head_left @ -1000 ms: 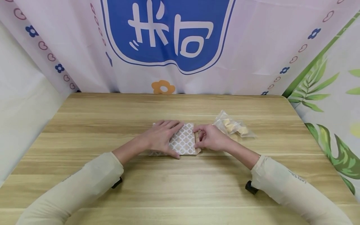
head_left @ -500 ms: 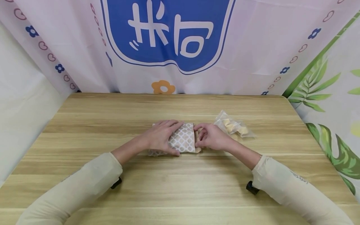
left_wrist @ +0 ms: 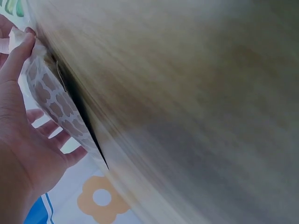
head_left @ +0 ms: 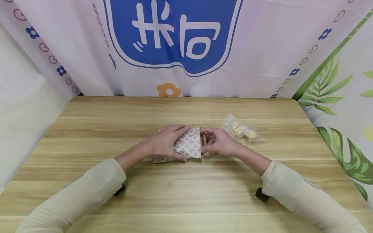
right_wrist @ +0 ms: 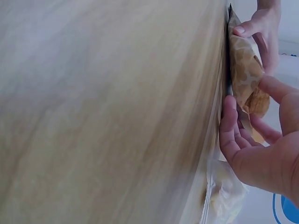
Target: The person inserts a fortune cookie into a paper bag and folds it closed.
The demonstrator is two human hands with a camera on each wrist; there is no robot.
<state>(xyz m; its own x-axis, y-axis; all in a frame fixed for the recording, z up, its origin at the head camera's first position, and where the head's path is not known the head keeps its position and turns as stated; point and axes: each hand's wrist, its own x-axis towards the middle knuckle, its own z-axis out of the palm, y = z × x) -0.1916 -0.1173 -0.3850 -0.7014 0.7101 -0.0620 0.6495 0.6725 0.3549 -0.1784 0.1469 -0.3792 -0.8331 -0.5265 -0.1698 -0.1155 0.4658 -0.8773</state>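
Note:
A paper bag (head_left: 189, 142) with a white and tan lattice pattern lies on the table, its mouth towards the right. My left hand (head_left: 167, 142) spans the bag and holds it, thumb along the near side and fingers over the far side. At the mouth, my right hand (head_left: 218, 142) grips the bag's edges with thumb and forefinger, the other fingers curled inward. In the right wrist view, the bag's mouth (right_wrist: 254, 100) gapes and brown inner paper shows. What the bag contains, if anything, is hidden.
Just behind my right hand is a clear plastic bag (head_left: 240, 129) with several pale yellow pieces in it. The wooden table (head_left: 186, 194) ends at a printed curtain (head_left: 256, 64) along the back. A leaf-patterned cloth (head_left: 344, 129) hangs at the right.
The patterned bag has gone from flat to bulging, and its mouth has parted at the right end. My left thumb has moved slightly away from me; my right hand stays at the mouth.

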